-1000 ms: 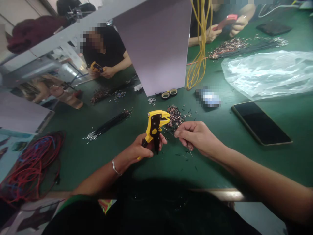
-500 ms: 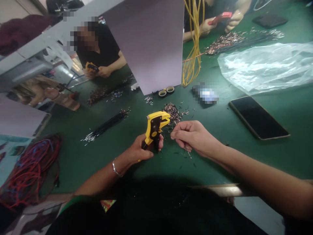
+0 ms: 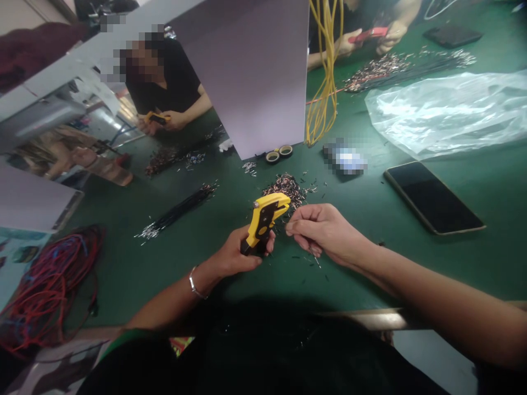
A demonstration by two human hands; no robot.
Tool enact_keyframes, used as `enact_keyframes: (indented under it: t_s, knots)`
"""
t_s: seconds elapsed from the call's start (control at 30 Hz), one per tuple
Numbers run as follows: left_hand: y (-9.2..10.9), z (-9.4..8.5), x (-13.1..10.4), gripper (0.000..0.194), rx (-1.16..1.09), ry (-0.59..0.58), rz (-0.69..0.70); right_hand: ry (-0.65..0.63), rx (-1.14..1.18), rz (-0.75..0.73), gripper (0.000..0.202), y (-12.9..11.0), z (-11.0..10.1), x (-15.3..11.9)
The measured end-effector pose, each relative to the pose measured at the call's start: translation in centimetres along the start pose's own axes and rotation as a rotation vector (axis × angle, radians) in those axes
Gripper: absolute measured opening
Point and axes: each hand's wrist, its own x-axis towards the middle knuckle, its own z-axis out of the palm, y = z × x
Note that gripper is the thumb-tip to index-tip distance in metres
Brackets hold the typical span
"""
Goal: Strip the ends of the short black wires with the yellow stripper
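Note:
My left hand (image 3: pixel 236 253) is wrapped round the handles of a yellow and black wire stripper (image 3: pixel 263 219), its jaws pointing to the right. Just right of the jaws, my right hand (image 3: pixel 319 227) pinches a short thin wire (image 3: pixel 316 261), whose pale end sticks out below the fingers. The rest of that wire is hidden in the grip. Behind the stripper lies a pile of short copper-ended wire pieces (image 3: pixel 288 185). To the left, a bundle of black wires (image 3: pixel 177 213) rests on the green table (image 3: pixel 230 299).
Two tape rolls (image 3: pixel 279 154) lie beside an upright grey panel (image 3: pixel 263 71). A phone (image 3: pixel 432 197) and a clear plastic bag (image 3: pixel 448 112) are at the right. Yellow cables (image 3: pixel 325 82) hang at the back. Red cables (image 3: pixel 57 280) are coiled at left. Two co-workers sit opposite with hand tools.
The wire stripper has tilted and shifted slightly right towards my right hand; its handles are squeezed closer and its jaws look narrower. My right hand has barely moved.

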Motion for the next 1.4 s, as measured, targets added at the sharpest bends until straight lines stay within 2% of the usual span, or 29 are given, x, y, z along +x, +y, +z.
enact_keyframes:
  t_s: [0.23, 0.4, 0.7, 0.9, 1.1, 1.27, 1.4]
  knots:
    - [0.1, 0.2, -0.1, 0.036, 0.034, 0.036, -0.031, -0.008, 0.010, 0.004, 0.011, 0.0, 0.0, 0.0]
    - [0.3, 0.5, -0.1, 0.032, 0.090, 0.131, -0.076, -0.003, 0.004, 0.024, 0.011, -0.3, 0.2, -0.1]
    - [0.1, 0.7, -0.4, 0.021, 0.299, 0.271, -0.048, -0.033, 0.017, 0.013, 0.010, -0.3, 0.2, -0.2]
    - [-0.1, 0.4, -0.5, 0.034, 0.017, 0.206, -0.031, -0.007, 0.004, -0.019, 0.014, -0.5, 0.0, 0.0]
    - [0.2, 0.0, -0.3, 0.042, -0.195, 0.154, 0.045, 0.008, 0.008, -0.039, 0.016, -0.4, -0.5, 0.2]
    - [-0.1, -0.8, -0.3, 0.044, -0.210, 0.143, 0.068, 0.014, 0.013, -0.079, 0.018, -0.6, -1.1, 0.5]
    - [0.1, -0.7, -0.4, 0.044, -0.166, 0.133, 0.056, 0.024, 0.010, -0.081, 0.020, -0.6, -1.2, 0.6]
